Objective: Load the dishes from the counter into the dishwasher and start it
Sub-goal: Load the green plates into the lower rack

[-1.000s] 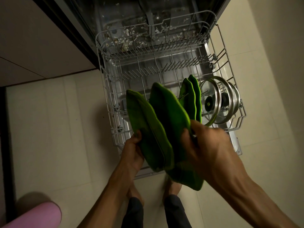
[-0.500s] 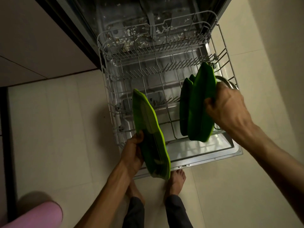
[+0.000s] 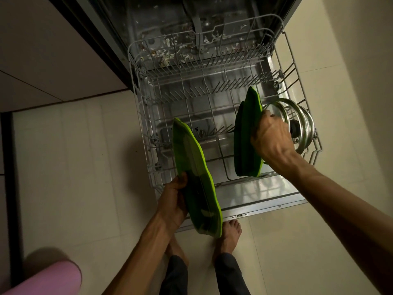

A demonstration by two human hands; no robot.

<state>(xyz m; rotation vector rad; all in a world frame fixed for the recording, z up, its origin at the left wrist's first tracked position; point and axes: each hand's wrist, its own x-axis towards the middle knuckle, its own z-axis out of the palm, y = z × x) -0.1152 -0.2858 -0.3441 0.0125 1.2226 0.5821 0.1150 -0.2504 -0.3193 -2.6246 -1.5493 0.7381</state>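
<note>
Right hand [image 3: 271,143] grips green plates [image 3: 247,137] standing in the rack [image 3: 148,133], steel lids [image 3: 297,122] crowding just behind; left hand [image 3: 173,201] holds another green plate [image 3: 195,177].

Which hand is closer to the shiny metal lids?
The right hand. It grips a green plate in the rack right beside the metal lids. The left hand holds other green plates at the rack's front left, farther away.
</note>
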